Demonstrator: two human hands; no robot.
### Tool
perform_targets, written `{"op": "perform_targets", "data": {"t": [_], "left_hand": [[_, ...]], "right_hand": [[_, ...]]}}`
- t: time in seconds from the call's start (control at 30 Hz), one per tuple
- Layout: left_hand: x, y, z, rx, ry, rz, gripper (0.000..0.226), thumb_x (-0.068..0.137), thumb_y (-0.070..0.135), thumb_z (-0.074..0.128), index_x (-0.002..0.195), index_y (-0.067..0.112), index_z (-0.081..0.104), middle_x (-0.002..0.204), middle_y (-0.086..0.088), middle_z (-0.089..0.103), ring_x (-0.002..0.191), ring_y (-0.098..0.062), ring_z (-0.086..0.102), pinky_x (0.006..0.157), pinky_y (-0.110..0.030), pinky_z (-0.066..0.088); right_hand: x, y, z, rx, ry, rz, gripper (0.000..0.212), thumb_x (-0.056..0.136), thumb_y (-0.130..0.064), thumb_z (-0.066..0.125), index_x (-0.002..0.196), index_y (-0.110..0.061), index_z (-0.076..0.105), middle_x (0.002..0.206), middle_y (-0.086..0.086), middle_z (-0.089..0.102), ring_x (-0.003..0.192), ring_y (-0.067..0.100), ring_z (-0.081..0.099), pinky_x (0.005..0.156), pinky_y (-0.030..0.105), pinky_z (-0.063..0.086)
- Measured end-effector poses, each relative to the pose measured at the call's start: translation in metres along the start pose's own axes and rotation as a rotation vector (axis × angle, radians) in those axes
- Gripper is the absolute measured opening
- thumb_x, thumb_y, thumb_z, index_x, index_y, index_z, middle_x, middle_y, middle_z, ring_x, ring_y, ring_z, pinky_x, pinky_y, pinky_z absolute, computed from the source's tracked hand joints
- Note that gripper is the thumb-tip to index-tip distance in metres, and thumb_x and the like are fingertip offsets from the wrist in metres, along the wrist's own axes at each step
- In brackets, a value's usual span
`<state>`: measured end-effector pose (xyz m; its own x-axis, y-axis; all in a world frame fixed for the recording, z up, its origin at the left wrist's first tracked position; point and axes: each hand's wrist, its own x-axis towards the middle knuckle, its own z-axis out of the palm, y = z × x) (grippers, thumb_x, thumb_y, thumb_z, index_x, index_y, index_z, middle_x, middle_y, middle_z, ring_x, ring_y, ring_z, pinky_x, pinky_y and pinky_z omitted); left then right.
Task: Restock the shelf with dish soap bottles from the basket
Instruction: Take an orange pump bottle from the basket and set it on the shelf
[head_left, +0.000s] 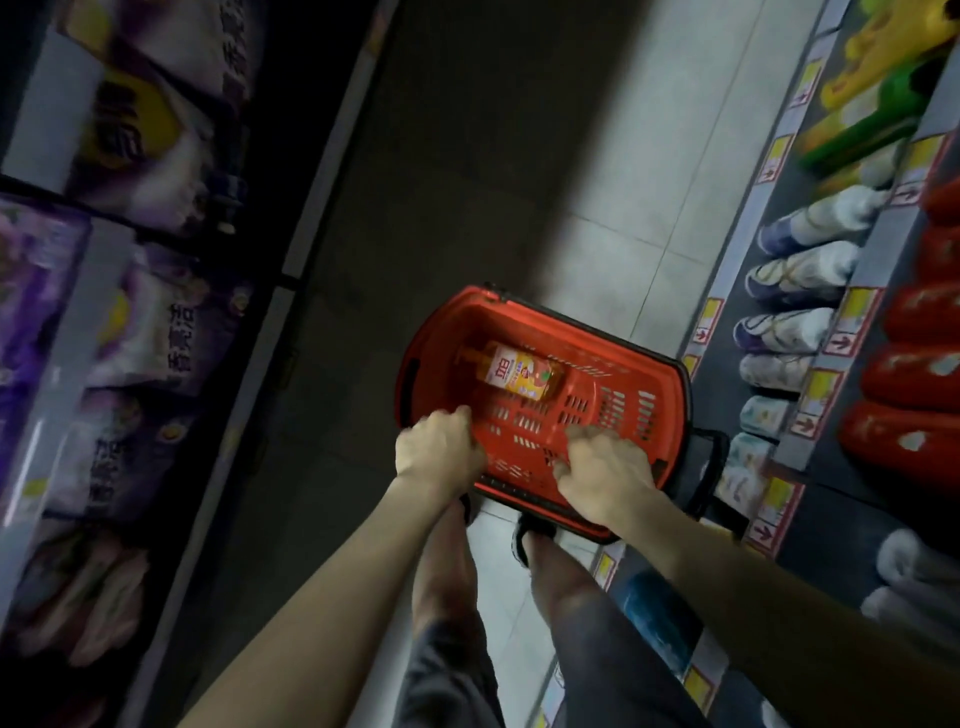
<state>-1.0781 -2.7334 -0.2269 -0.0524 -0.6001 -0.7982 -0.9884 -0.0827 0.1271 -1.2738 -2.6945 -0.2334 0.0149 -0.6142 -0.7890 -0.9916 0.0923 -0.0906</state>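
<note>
Basket (447, 312) first: what's left in it?

One bottle (524, 374), orange, lying on its side against the far wall. The slotted bottom around it is bare.

So the job is nearly finished?

That's my reading. If the basket came full, most of the soap is already out, with a single bottle to go. The shelf (862, 260) runs down the right side, just beside the basket, and rows of red bottles (914, 374) and white bottles (784, 332) lie along it. Which row takes the orange one I can't tell; everything there is blurred.

Where are the hands?

Both are over the near end of the basket, well short of the bottle. The left hand (439, 452) sits at the near-left rim with its fingers curled under. The right hand (605, 478) is above the near wall, knuckles up, fingers bent down.

Holding anything?

No bottle in either, that much is plain. Whether the curled fingers grip the rim or just hang over it, I can't tell; the blur hides the fingertips.

And the basket itself?

On the floor (649, 182), right in front of the person's feet, its black handle (711, 467) folded down toward the shelf.

What remains, then?

Reach in, take that last bottle, and stand it on the shelf.
</note>
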Motion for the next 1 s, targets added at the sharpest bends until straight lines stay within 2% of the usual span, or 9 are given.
{"op": "perform_targets", "data": {"t": [0.2, 0.33, 0.5, 0.63, 0.73, 0.8, 0.87, 0.93, 1.0], "left_hand": [[0.099, -0.011, 0.046, -0.004, 0.019, -0.012, 0.041, 0.099, 0.032, 0.056, 0.136, 0.017, 0.058, 0.128, -0.015, 0.068, 0.119, -0.041, 0.066, 0.089, -0.045, 0.053], [0.166, -0.011, 0.089, 0.014, -0.013, 0.004, 0.044, 0.100, 0.032, 0.056, 0.141, 0.017, 0.052, 0.128, -0.014, 0.067, 0.119, -0.039, 0.066, 0.087, -0.045, 0.052], [0.249, -0.010, 0.139, -0.113, -0.013, -0.034, 0.045, 0.100, 0.033, 0.055, 0.141, 0.016, 0.050, 0.126, -0.020, 0.068, 0.118, -0.045, 0.066, 0.091, -0.048, 0.053], [0.305, -0.016, 0.176, -0.327, -0.014, -0.066, 0.056, 0.105, 0.041, 0.056, 0.155, 0.021, 0.041, 0.132, -0.025, 0.066, 0.123, -0.046, 0.064, 0.101, -0.047, 0.053], [0.335, -0.023, 0.196, -0.496, -0.028, -0.003, 0.063, 0.104, 0.035, 0.061, 0.162, 0.026, 0.037, 0.149, -0.017, 0.060, 0.137, -0.037, 0.057, 0.113, -0.036, 0.046], [0.349, -0.024, 0.207, -0.553, -0.054, 0.007, 0.070, 0.097, 0.024, 0.070, 0.160, 0.025, 0.040, 0.150, -0.012, 0.060, 0.138, -0.032, 0.056, 0.107, -0.025, 0.042], [0.357, -0.022, 0.216, -0.572, -0.065, -0.010, 0.070, 0.094, 0.020, 0.072, 0.158, 0.025, 0.043, 0.149, -0.010, 0.060, 0.136, -0.031, 0.057, 0.096, -0.019, 0.037], [0.364, -0.020, 0.223, -0.636, -0.061, -0.033, 0.062, 0.097, 0.019, 0.069, 0.155, 0.023, 0.049, 0.145, -0.008, 0.063, 0.131, -0.029, 0.060, 0.091, -0.018, 0.037], [0.368, -0.019, 0.226, -0.723, -0.080, -0.084, 0.048, 0.100, 0.020, 0.066, 0.147, 0.022, 0.057, 0.135, -0.006, 0.068, 0.123, -0.026, 0.065, 0.089, -0.023, 0.045]], "right_hand": [[0.076, 0.027, 0.053, -0.063, -0.028, -0.008, 0.042, 0.101, -0.038, 0.052, 0.135, -0.015, 0.056, 0.131, 0.007, 0.065, 0.122, 0.029, 0.064, 0.098, 0.037, 0.052], [0.130, 0.048, 0.088, -0.013, -0.025, 0.001, 0.038, 0.100, -0.035, 0.056, 0.132, -0.014, 0.060, 0.127, 0.007, 0.066, 0.116, 0.028, 0.066, 0.090, 0.036, 0.054], [0.206, 0.071, 0.134, 0.235, -0.177, 0.087, 0.029, 0.103, -0.029, 0.058, 0.120, -0.008, 0.067, 0.119, 0.017, 0.071, 0.108, 0.039, 0.067, 0.090, 0.044, 0.057], [0.263, 0.077, 0.166, 0.551, -0.178, 0.201, 0.041, 0.104, -0.036, 0.058, 0.135, -0.010, 0.062, 0.127, 0.012, 0.067, 0.116, 0.036, 0.065, 0.099, 0.044, 0.053], [0.296, 0.074, 0.188, 0.736, -0.239, 0.296, 0.048, 0.101, -0.038, 0.064, 0.141, -0.012, 0.062, 0.135, 0.014, 0.067, 0.123, 0.036, 0.064, 0.106, 0.045, 0.050], [0.311, 0.070, 0.200, 0.873, -0.214, 0.380, 0.061, 0.092, -0.041, 0.074, 0.146, -0.020, 0.056, 0.134, 0.008, 0.068, 0.120, 0.032, 0.065, 0.108, 0.046, 0.050], [0.323, 0.067, 0.210, 0.980, -0.196, 0.434, 0.058, 0.087, -0.037, 0.079, 0.138, -0.022, 0.057, 0.120, 0.001, 0.071, 0.106, 0.025, 0.070, 0.095, 0.039, 0.053], [0.333, 0.062, 0.218, 1.086, -0.182, 0.447, 0.031, 0.087, -0.030, 0.079, 0.111, -0.023, 0.062, 0.092, -0.008, 0.073, 0.080, 0.015, 0.072, 0.074, 0.030, 0.051], [0.338, 0.057, 0.223, 1.177, -0.160, 0.450, 0.022, 0.085, -0.027, 0.080, 0.100, -0.022, 0.064, 0.086, -0.007, 0.075, 0.076, 0.015, 0.075, 0.075, 0.032, 0.057]]}}
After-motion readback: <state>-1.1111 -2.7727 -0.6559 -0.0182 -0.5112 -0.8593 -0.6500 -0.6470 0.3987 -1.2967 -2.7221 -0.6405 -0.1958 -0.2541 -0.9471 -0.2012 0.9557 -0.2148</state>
